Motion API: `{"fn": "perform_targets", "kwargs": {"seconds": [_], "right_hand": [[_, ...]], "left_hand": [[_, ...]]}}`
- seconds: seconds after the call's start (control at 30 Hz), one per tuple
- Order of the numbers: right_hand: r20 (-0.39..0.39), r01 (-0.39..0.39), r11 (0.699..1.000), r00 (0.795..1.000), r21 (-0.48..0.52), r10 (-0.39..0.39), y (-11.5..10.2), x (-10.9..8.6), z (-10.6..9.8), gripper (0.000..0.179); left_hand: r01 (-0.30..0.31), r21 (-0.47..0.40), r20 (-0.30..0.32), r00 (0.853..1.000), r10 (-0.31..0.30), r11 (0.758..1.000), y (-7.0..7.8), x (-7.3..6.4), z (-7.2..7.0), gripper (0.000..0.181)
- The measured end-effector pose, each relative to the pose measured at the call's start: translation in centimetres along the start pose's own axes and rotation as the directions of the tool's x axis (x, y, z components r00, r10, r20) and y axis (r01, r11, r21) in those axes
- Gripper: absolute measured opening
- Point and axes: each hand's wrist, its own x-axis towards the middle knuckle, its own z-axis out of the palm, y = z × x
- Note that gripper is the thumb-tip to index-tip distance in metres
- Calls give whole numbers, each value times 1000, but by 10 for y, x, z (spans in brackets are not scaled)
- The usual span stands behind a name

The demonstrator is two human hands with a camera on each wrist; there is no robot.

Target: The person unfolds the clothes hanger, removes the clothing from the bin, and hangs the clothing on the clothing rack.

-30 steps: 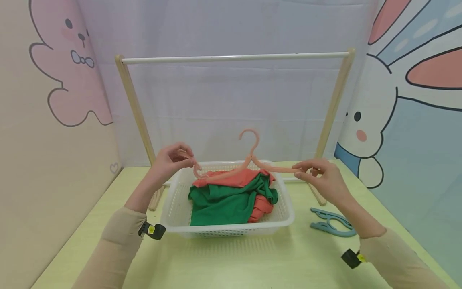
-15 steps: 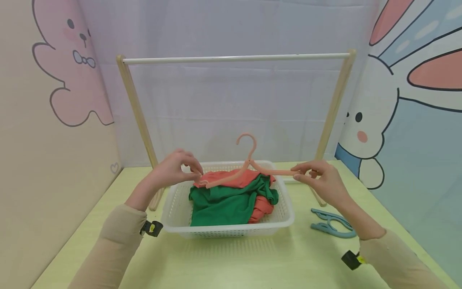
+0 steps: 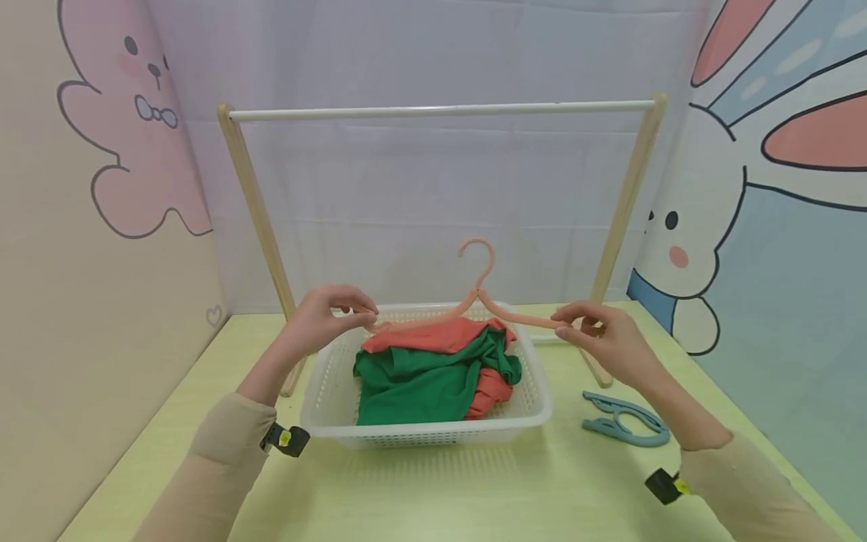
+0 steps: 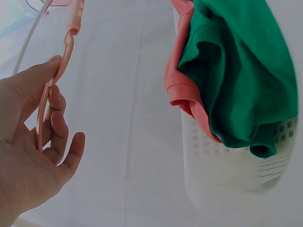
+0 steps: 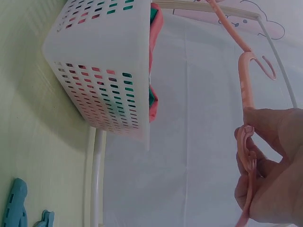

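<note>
Both hands hold a pink clothes hanger (image 3: 443, 319) above the basket, its hook pointing up. My left hand (image 3: 323, 320) pinches the end of one arm; in the left wrist view the thumb and fingers close round its thin end piece, the other fingers loosely bent. The opposite arm's end is pinched by my right hand (image 3: 606, 335), with a thin looped piece (image 5: 246, 156) running through the fingers in the right wrist view. Beneath lie a green cloth garment (image 3: 420, 384) and red-coral garments (image 3: 491, 390), crumpled in a white perforated basket (image 3: 535, 376).
Behind the basket stands a rack with wooden legs (image 3: 254, 199) and a white rail (image 3: 433, 111) across the top. A folded blue hanger (image 3: 626, 421) lies on the yellow-green table (image 3: 433, 497), right of the basket. Printed walls flank both sides.
The pink hanger's left arm dipped and then rose again, and its hook now sits slightly higher and further right. My left hand has shifted a little to the right; the basket stays put.
</note>
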Motion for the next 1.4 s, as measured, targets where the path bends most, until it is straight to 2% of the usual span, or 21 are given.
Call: {"fn": "perform_targets", "kwargs": {"seconds": [0.17, 0.37, 0.6, 0.83, 0.97, 1.13, 1.23, 1.4], "right_hand": [[99, 52, 998, 994, 32, -55, -2, 3, 1, 14], [100, 91, 995, 990, 46, -95, -1, 7, 3, 18], [113, 136, 986, 983, 94, -146, -3, 9, 3, 25], [211, 116, 966, 963, 232, -166, 1, 11, -1, 29], [263, 103, 960, 949, 260, -173, 2, 13, -3, 31], [326, 93, 967, 930, 238, -170, 0, 15, -10, 35], [302, 142, 965, 931, 220, -206, 0, 17, -11, 34], [205, 235, 955, 941, 180, -270, 0, 18, -7, 32]], "left_hand": [[63, -55, -45, 997, -65, 997, -1, -1, 3, 16], [102, -119, -78, 991, -112, 988, -2, 0, 6, 21], [149, -241, -92, 980, -175, 959, -5, -1, 8, 26], [194, -337, -95, 967, -238, 922, -2, -3, 10, 34], [201, -350, -90, 965, -246, 915, -3, -4, 11, 34], [217, -348, -87, 961, -262, 912, -2, -4, 10, 34], [222, -367, -93, 957, -273, 903, -2, -4, 12, 36], [243, -405, -96, 947, -305, 881, -4, -2, 16, 36]]}}
